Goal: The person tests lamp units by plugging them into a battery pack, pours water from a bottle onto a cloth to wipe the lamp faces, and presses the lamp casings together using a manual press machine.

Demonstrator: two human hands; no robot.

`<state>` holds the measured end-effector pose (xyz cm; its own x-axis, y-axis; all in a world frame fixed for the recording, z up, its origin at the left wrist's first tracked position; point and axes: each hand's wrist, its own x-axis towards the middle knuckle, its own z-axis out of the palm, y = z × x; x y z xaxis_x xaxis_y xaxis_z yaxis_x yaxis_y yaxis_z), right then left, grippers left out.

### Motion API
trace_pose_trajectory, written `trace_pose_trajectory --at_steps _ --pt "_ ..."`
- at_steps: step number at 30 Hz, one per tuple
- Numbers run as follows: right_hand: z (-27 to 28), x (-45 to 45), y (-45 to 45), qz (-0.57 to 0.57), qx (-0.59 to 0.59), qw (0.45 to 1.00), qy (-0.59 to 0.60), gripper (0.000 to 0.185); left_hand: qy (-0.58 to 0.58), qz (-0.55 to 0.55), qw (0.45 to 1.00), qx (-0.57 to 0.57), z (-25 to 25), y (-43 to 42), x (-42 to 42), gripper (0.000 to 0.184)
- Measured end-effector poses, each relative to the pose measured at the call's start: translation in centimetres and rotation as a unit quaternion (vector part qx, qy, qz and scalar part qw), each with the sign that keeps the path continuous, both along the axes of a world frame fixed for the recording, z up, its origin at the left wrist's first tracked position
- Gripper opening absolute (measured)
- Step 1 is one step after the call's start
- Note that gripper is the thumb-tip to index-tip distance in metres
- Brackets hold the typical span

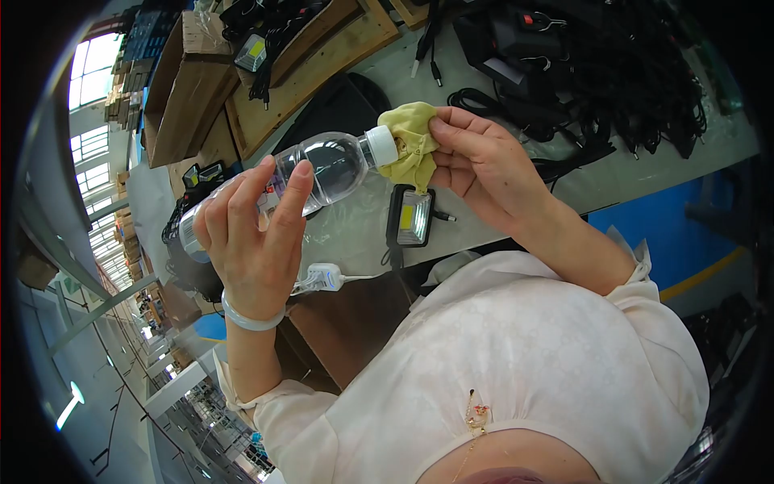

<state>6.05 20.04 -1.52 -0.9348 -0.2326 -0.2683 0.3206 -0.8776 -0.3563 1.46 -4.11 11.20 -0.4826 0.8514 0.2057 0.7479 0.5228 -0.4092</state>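
My left hand (254, 230) is wrapped round a clear plastic bottle (329, 168), which is tilted with its white cap (381, 146) toward the right. A yellow-green cloth (413, 145) lies against the cap end, pinched between the thumb and fingers of my right hand (476, 157). The cloth covers part of the cap's end. Below the cloth, on the table, rests a small black-framed LED lamp (411, 216) with a yellow strip and a short cable plug.
A heap of black cables and lamp housings (597, 73) covers the back right of the table (500, 218). Cardboard boxes (189, 97) and a wooden frame (322, 60) stand at the back left. A white adapter (325, 277) with a cable sits at the near edge.
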Motion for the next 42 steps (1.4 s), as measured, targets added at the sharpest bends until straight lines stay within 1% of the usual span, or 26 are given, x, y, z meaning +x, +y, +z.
trace_pose_trajectory --at_steps 5,8,11,14,23,26,29,30,31,32,33,34,35,36,37,39,41,42 --pt "0.8 0.0 -0.5 -0.017 0.062 0.998 -0.008 0.030 0.050 -0.016 0.998 -0.044 0.6 0.9 0.2 0.050" --pt "0.3 0.0 -0.7 -0.012 0.064 0.998 0.002 0.030 0.063 -0.018 0.996 -0.068 1.1 1.3 0.4 0.047" --pt "0.8 0.2 -0.7 -0.029 0.076 0.997 -0.017 0.031 0.084 -0.019 0.992 -0.087 1.3 1.9 0.5 0.047" --pt "0.6 0.3 -0.6 -0.034 0.062 0.997 -0.013 0.031 0.102 -0.033 0.990 -0.096 1.3 1.9 0.4 0.047" --pt "0.0 0.1 -0.2 -0.033 0.002 0.999 -0.009 0.029 0.097 -0.041 0.990 -0.093 1.7 2.0 0.1 0.045" --pt "0.1 0.1 0.1 -0.010 -0.001 1.000 -0.002 0.029 0.065 -0.039 0.995 -0.072 1.6 1.6 0.0 0.048" --pt "0.2 0.1 0.3 -0.012 -0.034 0.999 0.000 0.029 -0.015 -0.010 1.000 0.005 1.1 1.2 -0.1 0.056" --pt "0.2 0.1 0.4 -0.002 -0.070 0.997 0.024 0.029 -0.059 -0.006 0.996 0.070 0.0 0.7 -0.2 0.060" --pt "0.1 0.0 0.7 0.010 -0.105 0.993 0.049 0.029 -0.101 -0.003 0.986 0.135 -1.4 0.2 -0.5 0.065" --pt "0.0 -0.1 0.9 0.025 -0.141 0.987 0.075 0.029 -0.169 0.004 0.961 0.219 -2.8 -0.1 -0.6 0.068" --pt "-0.2 -0.4 1.2 0.027 -0.136 0.988 0.066 0.029 -0.231 0.019 0.928 0.292 -4.4 -0.6 -0.4 0.074" --pt "-0.4 -0.6 1.5 0.030 -0.130 0.989 0.057 0.029 -0.286 0.053 0.868 0.402 -6.1 -1.2 -0.2 0.076" --pt "-0.6 -0.9 1.8 0.034 -0.125 0.990 0.048 0.029 -0.333 0.082 0.792 0.505 -7.0 -1.8 -0.4 0.080" --pt "-0.8 -1.2 2.2 0.020 -0.091 0.996 0.011 0.027 -0.380 0.136 0.713 0.574 -6.8 -2.4 -1.0 0.082" --pt "-1.4 -1.4 2.8 -0.001 -0.010 1.000 -0.001 0.027 -0.386 0.148 0.634 0.653 -6.4 -2.8 -1.9 0.077" --pt "-3.7 -0.9 3.4 -0.075 0.180 0.980 -0.029 0.027 -0.343 0.131 0.621 0.692 -6.3 -5.8 -5.5 0.057" --pt "-3.2 -0.2 3.1 -0.085 0.270 0.959 -0.005 0.027 -0.273 0.144 0.605 0.734 -6.1 -8.0 -9.8 0.052" --pt "-3.0 0.1 2.9 -0.091 0.312 0.946 0.007 0.026 -0.259 0.139 0.612 0.734 -6.5 -9.3 -12.2 0.055"
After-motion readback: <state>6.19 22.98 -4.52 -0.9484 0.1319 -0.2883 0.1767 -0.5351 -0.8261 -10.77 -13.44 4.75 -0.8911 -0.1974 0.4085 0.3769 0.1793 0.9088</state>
